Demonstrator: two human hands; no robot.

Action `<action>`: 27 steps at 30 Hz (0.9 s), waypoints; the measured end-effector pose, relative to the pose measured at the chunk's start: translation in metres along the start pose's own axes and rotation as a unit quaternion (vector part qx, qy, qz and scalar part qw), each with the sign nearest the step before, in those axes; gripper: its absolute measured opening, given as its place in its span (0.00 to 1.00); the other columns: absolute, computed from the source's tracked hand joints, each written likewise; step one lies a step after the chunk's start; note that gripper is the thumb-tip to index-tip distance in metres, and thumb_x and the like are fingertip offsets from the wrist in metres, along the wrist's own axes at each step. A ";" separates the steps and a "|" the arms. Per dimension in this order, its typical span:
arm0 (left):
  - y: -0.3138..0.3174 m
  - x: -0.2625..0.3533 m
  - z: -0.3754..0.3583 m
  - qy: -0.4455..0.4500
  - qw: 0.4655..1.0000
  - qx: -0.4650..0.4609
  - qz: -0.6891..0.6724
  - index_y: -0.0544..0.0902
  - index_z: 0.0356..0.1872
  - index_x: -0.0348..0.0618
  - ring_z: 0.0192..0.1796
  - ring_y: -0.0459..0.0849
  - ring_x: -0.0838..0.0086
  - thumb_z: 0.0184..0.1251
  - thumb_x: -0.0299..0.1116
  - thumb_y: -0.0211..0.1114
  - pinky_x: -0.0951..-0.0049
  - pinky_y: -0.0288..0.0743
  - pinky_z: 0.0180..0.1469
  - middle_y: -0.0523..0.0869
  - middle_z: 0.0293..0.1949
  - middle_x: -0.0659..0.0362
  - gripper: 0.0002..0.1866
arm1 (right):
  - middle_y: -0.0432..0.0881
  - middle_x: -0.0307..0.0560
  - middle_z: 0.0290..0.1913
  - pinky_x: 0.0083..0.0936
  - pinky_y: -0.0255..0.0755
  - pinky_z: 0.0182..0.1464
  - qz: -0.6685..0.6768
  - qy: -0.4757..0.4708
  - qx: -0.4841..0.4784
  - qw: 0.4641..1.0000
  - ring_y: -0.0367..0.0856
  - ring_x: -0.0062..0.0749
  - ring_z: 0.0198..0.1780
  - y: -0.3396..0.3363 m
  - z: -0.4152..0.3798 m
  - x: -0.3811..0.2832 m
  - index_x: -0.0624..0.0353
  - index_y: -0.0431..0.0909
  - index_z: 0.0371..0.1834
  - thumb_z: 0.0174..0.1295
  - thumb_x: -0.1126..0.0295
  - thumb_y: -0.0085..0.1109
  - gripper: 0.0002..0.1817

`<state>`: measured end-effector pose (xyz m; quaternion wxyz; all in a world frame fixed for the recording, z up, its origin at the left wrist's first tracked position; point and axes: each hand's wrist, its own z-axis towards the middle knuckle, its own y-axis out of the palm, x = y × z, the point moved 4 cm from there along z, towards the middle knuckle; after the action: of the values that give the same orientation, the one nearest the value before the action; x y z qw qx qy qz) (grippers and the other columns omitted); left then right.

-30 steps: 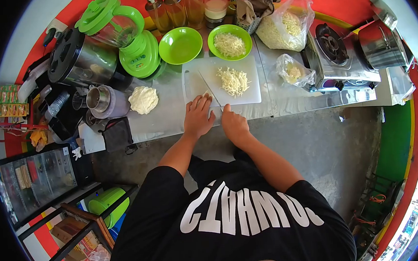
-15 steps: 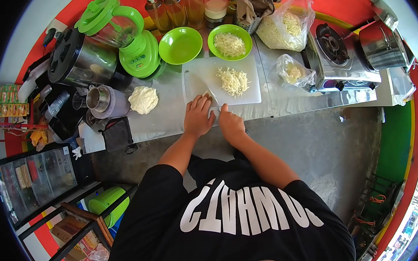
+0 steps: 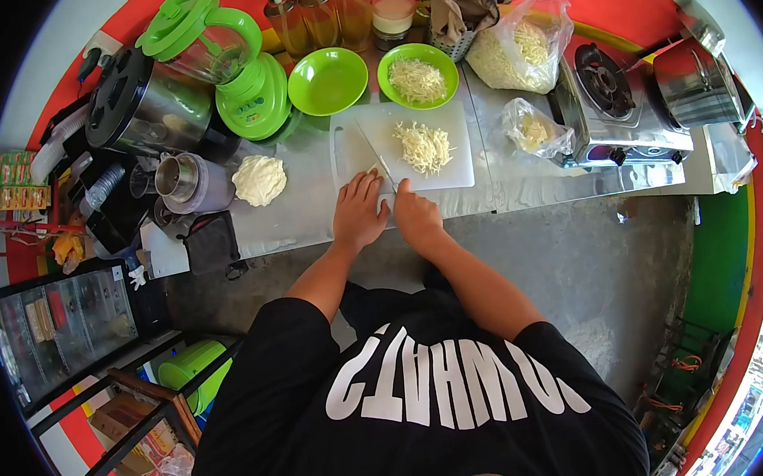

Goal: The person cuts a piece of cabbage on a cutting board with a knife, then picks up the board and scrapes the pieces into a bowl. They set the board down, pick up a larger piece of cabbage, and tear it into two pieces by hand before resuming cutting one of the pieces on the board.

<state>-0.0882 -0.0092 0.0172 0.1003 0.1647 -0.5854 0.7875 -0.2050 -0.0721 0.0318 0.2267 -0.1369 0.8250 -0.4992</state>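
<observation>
My right hand (image 3: 418, 215) is closed round the handle of a knife (image 3: 374, 153). The blade points away from me and to the left over the white cutting board (image 3: 458, 126). Beside it, my left hand (image 3: 360, 211) rests at the board's near edge, fingers together, holding down a small pale piece that looks like cabbage (image 3: 379, 168), mostly hidden under the fingertips. To the right of the blade lies a pile of shredded cabbage (image 3: 426, 148). A pale, rounded cabbage chunk (image 3: 260, 180) sits on the metal counter to the left.
Behind the board stand a green bowl (image 3: 328, 82) and a green bowl of shreds (image 3: 418, 76). A bag of shredded cabbage (image 3: 515, 56), a small bag (image 3: 535, 130) and a gas stove (image 3: 606, 90) are to the right; a green blender (image 3: 252, 97) stands left.
The knife blade has swung so that its flat shows more clearly, pointing up and left beside my left fingers. My right hand has shifted slightly left; my left hand stays at nearly the same spot.
</observation>
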 end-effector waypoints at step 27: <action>0.000 -0.001 0.001 -0.006 1.000 0.010 -0.006 0.78 0.59 0.43 0.71 0.71 0.62 0.64 0.37 0.65 0.58 0.66 0.69 0.76 0.68 0.57 0.23 | 0.88 0.64 0.37 0.43 0.86 0.42 0.021 -0.026 -0.011 0.999 0.91 0.56 0.41 -0.012 -0.008 -0.008 0.68 0.64 0.53 0.70 0.72 0.55 0.15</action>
<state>-0.0866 -0.0100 0.0171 0.0997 0.1739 -0.5773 0.7915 -0.2024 -0.0685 0.0476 0.2570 -0.1354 0.8268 -0.4817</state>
